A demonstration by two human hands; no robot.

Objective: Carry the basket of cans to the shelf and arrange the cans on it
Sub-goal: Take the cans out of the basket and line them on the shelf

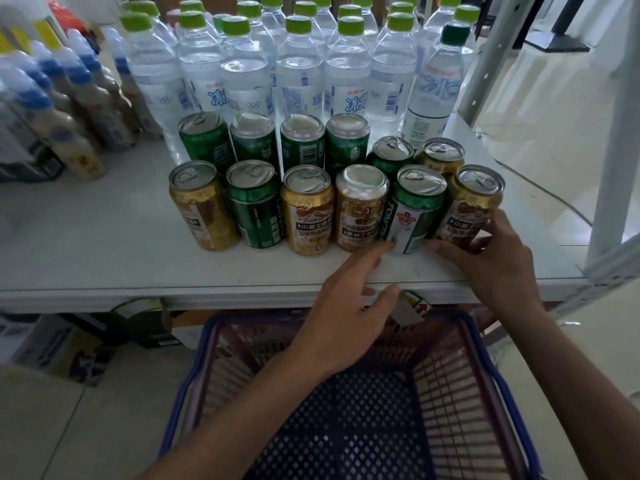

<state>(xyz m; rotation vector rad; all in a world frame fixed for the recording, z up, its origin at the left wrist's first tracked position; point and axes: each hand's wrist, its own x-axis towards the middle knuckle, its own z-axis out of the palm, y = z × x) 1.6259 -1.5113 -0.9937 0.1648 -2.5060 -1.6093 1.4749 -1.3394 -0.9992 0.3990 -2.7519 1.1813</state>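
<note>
Head camera: twelve drink cans (308, 209) stand upright in two rows near the front edge of a white shelf (104, 258), green and gold mixed, six in front and six behind. The person's right hand (495, 261) grasps the gold can (471, 206) at the right end of the front row, thumb on its near side and fingers curled round its far side. The can stands on the shelf, just beside a green can (414, 209). The left hand (349, 306) holds nothing; its fingers stretch out loosely, with the forefinger tip at the foot of that green can. Below the shelf edge, under both forearms, sits the blue-rimmed basket (187, 379), its dark mesh floor showing. Behind the cans, water bottles (242, 64) with light green caps crowd the shelf, filled with clear liquid; one at the right end has a dark green cap. To the left stand blurred blue-capped bottles (79, 109) holding a beige drink.
</note>
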